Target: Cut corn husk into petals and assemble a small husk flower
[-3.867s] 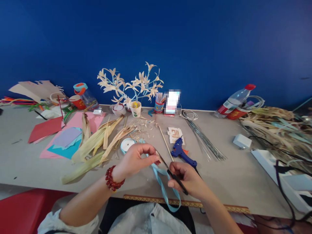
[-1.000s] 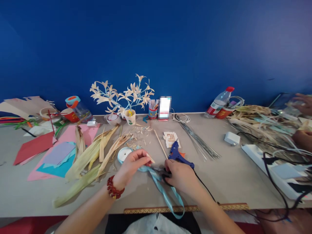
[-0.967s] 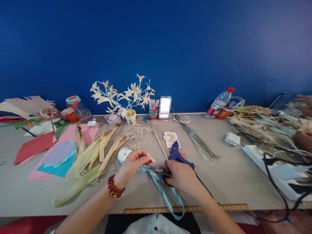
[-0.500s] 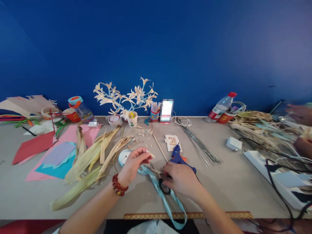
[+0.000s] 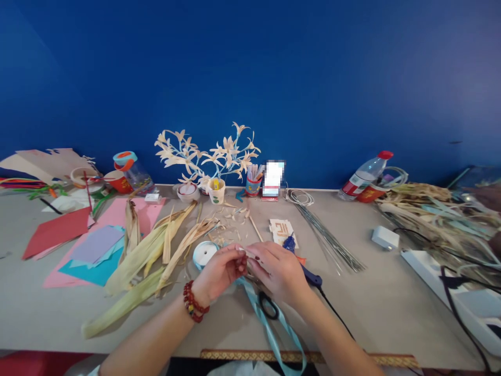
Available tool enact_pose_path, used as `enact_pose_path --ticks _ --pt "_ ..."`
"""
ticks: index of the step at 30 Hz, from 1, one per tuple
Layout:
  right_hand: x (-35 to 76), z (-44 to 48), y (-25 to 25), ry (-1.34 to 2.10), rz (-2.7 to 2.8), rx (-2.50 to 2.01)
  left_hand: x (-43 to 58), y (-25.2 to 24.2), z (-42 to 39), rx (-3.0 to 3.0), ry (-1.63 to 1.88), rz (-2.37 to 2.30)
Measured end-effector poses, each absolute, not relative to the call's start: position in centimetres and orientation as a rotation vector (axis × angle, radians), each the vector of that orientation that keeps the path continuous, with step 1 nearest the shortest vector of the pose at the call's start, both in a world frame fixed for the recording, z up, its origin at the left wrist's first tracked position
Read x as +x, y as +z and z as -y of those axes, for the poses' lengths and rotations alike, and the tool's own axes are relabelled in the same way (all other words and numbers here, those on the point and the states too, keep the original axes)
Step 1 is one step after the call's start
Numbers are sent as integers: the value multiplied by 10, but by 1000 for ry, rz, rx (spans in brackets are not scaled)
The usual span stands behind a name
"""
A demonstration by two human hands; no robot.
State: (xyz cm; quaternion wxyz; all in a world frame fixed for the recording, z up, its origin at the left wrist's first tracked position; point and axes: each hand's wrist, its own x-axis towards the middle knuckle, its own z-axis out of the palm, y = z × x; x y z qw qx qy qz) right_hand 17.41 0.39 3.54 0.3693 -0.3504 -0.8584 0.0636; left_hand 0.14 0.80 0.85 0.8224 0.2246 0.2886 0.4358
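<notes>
My left hand [image 5: 219,271], with a red bead bracelet at the wrist, is closed in a pinch on a small pale husk piece [image 5: 240,249]. My right hand [image 5: 279,271] meets it fingertip to fingertip and pinches the same piece. Black-handled scissors [image 5: 269,305] lie on the table just below my right hand, on a light blue ribbon [image 5: 279,334] that runs off the table's front edge. The ribbon's spool [image 5: 203,254] sits beside my left hand. A blue glue gun [image 5: 311,275] lies partly hidden behind my right hand.
Long corn husks [image 5: 148,256] and coloured paper sheets [image 5: 97,241] lie to the left. A husk flower branch in a cup [image 5: 216,191] stands at the back. Thin wires [image 5: 331,241], a water bottle [image 5: 368,171], a white adapter [image 5: 385,237] and a power strip [image 5: 436,266] lie to the right.
My right hand has let go of the scissors, which now lie on the ribbon, and has moved up to join my left hand on the husk piece.
</notes>
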Motion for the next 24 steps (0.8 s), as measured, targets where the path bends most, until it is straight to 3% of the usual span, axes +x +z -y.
enact_pose_path --ticks 8,15,24 --pt "174 -7 26 380 2063 -953 -2 11 -9 598 966 -663" --pt "171 -8 19 799 1784 -1088 -6 18 -6 1435 1103 -1088" --pt "165 -5 9 667 1869 -1060 -1 17 -2 1812 1148 -1172"
